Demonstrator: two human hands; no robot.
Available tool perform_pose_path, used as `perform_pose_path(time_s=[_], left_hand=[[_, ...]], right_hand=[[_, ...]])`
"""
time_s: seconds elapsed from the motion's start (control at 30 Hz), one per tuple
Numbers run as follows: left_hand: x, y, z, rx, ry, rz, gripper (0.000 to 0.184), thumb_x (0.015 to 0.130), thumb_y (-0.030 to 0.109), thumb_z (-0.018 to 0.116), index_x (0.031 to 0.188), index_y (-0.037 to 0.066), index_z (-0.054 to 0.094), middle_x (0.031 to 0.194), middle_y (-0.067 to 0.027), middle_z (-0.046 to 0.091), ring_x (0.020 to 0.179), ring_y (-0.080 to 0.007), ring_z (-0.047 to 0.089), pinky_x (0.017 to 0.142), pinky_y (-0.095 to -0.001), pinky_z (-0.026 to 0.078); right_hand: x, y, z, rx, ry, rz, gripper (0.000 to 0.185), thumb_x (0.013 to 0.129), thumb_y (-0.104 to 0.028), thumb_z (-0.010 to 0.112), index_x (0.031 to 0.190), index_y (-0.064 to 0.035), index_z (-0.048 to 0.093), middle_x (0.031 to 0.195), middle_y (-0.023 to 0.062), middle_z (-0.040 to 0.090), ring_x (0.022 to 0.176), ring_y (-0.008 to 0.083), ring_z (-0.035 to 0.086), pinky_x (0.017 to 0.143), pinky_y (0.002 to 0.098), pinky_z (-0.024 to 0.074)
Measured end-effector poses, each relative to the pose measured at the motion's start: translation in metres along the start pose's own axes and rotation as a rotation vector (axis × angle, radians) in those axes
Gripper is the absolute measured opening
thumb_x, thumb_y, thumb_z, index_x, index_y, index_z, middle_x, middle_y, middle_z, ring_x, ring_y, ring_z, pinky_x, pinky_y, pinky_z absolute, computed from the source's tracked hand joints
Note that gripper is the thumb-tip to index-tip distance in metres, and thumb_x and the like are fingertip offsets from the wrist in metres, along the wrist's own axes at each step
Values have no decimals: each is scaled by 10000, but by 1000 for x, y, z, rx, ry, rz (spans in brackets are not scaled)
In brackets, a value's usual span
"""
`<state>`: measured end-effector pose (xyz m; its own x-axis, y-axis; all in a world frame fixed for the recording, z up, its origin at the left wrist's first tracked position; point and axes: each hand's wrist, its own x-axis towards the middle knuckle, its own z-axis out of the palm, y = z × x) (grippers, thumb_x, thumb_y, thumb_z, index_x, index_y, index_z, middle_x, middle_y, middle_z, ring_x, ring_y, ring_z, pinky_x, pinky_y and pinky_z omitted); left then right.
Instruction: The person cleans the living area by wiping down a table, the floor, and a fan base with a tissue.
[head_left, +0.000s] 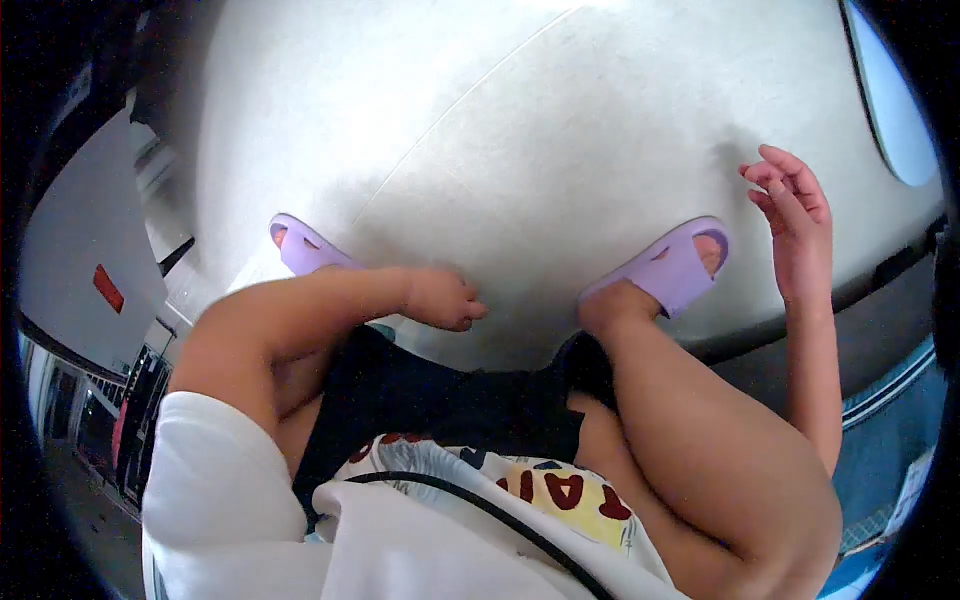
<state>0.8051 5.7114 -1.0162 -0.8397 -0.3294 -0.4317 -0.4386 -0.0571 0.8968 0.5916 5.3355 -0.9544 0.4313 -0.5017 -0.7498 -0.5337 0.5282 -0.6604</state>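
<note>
My left hand (440, 298) hovers between my knees, its fingers curled in, and no object shows in it. On the right, my right hand (795, 200) is raised above the pale floor (520, 140), fingers loosely bent and apart, holding nothing. A lilac slipper (305, 249) is on my left foot, just beyond my left forearm. The other lilac slipper (675, 268), on my right foot, lies between the two hands. Dark shorts (440, 395) and a white printed shirt (240, 500) cover my body, with a black cord (480, 500) across the shirt.
A pale blue, round-edged object (895, 100) stands at the upper right. At the left is a grey panel (80, 240) with a red patch (108, 289). Dark, unclear items lie below that panel. A blue-grey surface (880, 350) is at the right.
</note>
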Motion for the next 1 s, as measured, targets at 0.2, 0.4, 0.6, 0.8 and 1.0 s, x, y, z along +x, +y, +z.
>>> perform_pose_path(time_s=[0.2, 0.4, 0.6, 0.8, 1.0], left_hand=[[41, 4, -45, 258, 234, 73, 216, 831, 269, 471, 898, 68, 518, 796, -117, 561, 758, -296, 581, 614, -432, 474], [73, 4, -188, 306, 566, -142, 183, 829, 272, 480, 846, 90, 489, 781, -140, 550, 723, -290, 574, 610, -434, 477], [82, 16, -206, 146, 644, -363, 189, 809, 249, 482, 832, 64, 516, 782, -111, 561, 745, -299, 564, 631, -445, 469], [75, 11, -123, 225, 412, -30, 234, 824, 264, 445, 868, 48, 523, 779, -172, 569, 739, -354, 563, 670, -491, 445], [86, -14, -325, 411, 1022, -437, 278, 872, 272, 424, 978, 57, 564, 826, -150, 626, 733, -275, 608, 673, -407, 484]], right_hand=[[-2, -3, -3, -7, 26, -5, 262, 875, -122, 482, 1121, -53, 538, 960, 22, 600, 973, 128, 547, 809, 238, 398], [1, -5, 0, 17, 27, -12, 252, 865, -124, 489, 1099, -63, 557, 939, 15, 603, 946, 116, 552, 795, 233, 399], [3, -8, -9, 41, 67, -48, 255, 858, -127, 501, 1097, -60, 560, 932, 16, 601, 932, 117, 550, 793, 235, 397], [4, -1, -12, 66, 69, -31, 254, 852, -131, 505, 1089, -61, 564, 934, 20, 601, 919, 116, 552, 792, 239, 395], [6, -1, -7, 79, 58, -9, 255, 848, -126, 505, 1087, -61, 565, 926, 29, 613, 899, 110, 553, 782, 237, 399]])
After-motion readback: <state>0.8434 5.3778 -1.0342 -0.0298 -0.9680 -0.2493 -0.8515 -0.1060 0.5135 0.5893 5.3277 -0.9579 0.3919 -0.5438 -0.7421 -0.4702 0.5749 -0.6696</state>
